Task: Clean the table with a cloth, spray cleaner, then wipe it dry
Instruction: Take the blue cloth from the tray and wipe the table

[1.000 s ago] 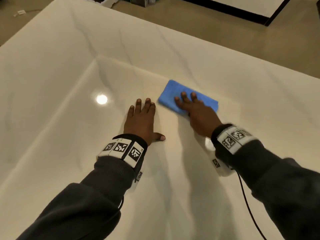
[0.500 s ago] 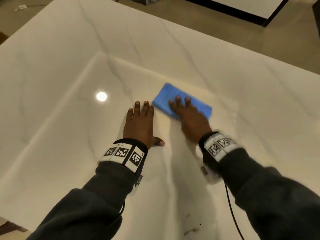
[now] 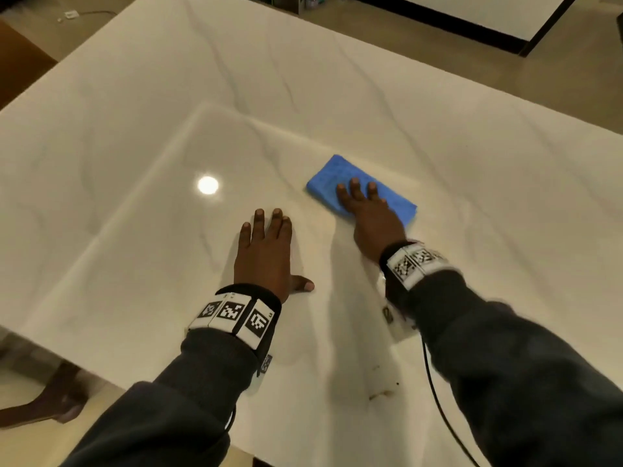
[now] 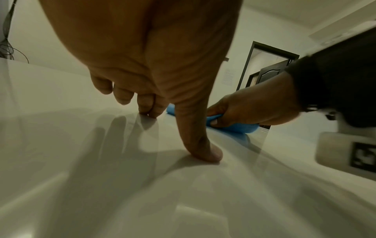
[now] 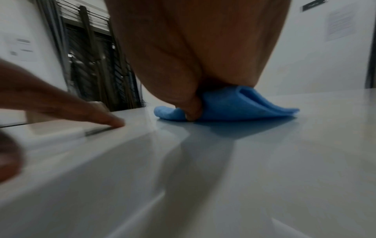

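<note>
Where light glints, glossy marble table [image 3: 371, 96].

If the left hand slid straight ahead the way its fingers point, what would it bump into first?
Probably nothing: ahead of the left hand lies only bare table up to its far edge. The blue cloth sits off to its right.

The tabletop [image 3: 337, 96] is glossy cream-white, marbled with thin grey veins, with a few small brown specks [image 3: 381, 394] near its front edge. The folded cloth [image 3: 333, 178] is plain bright blue. Both sleeves [image 3: 188, 396] are dark charcoal grey, and the wristbands [image 3: 236, 315] carry black-and-white square code patterns.
</note>
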